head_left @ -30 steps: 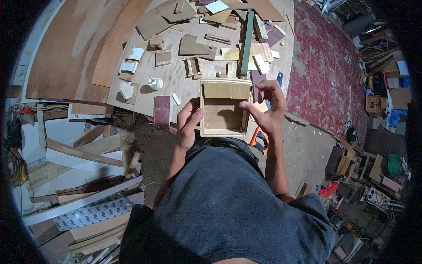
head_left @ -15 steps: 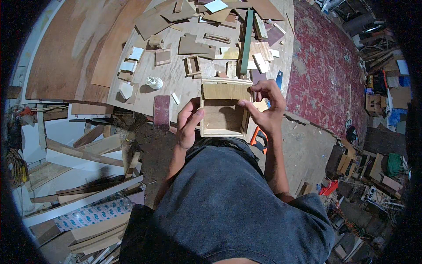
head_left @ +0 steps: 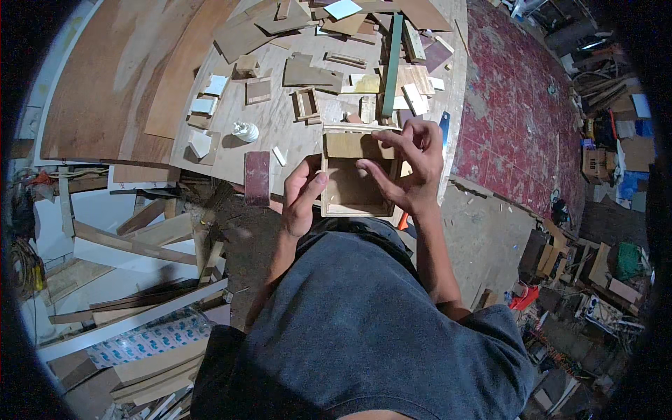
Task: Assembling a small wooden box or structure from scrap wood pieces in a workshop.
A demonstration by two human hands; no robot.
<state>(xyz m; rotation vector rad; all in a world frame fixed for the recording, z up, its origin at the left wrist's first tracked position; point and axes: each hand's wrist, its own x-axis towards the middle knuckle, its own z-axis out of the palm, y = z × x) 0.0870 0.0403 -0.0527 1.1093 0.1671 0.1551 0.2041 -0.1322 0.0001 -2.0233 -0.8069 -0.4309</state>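
Note:
A small open wooden box (head_left: 359, 208) is held in front of my body, at the near edge of the workbench. A thin light-wood panel (head_left: 346, 145) spans its far end; below it the inside of the box shows. My left hand (head_left: 304, 196) grips the box's left wall, thumb on the rim and fingers bent behind. Over the right side hovers my right hand (head_left: 413, 168), its thumb and index finger spread apart above the opening. The index fingertip is near the panel's right end; I cannot tell whether it touches. Nothing shows between those fingers.
The workbench (head_left: 224, 164) carries a white glue bottle (head_left: 245, 131), a small wooden frame (head_left: 306, 105), a long green strip (head_left: 393, 66) and several wood offcuts. A saw (head_left: 444, 129) lies at its right edge. Scrap lumber (head_left: 133, 241) is piled at left.
My right hand has shifted left from the box's right wall to over its opening, fingers spreading. The box has moved slightly right, still in my left hand.

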